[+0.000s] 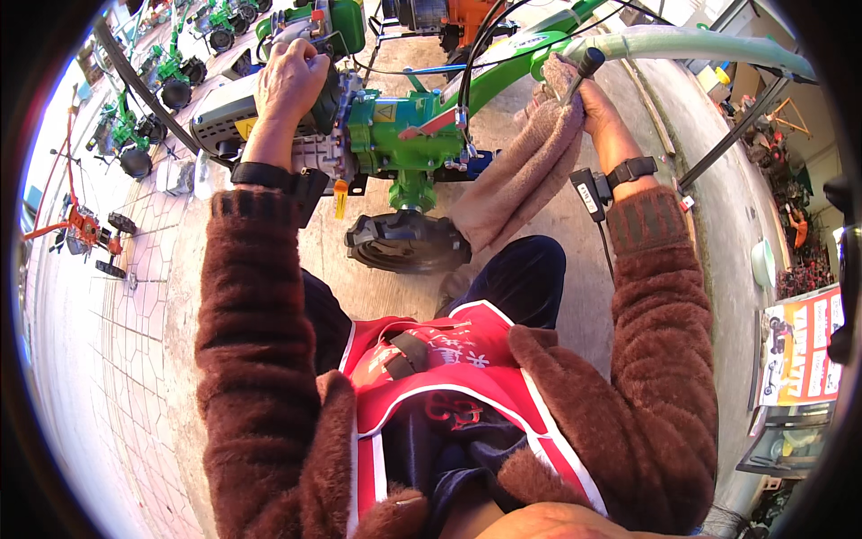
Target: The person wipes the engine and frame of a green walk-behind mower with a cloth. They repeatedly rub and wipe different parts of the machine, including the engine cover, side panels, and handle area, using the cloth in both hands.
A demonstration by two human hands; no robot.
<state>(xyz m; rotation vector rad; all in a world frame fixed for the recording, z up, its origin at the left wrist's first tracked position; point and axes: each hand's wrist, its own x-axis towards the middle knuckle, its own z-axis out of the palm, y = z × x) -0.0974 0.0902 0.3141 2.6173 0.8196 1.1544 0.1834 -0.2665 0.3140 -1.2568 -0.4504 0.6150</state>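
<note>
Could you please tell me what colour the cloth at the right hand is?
The cloth is pinkish brown, seen best in the head view.

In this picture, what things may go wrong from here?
The cloth in the right hand hangs down close to the wheel; it might snag if the wheel turned. The left hand is at the engine, so it could get burnt if parts are hot, which I cannot tell. A knee is near the wheel and might be bumped.
</note>
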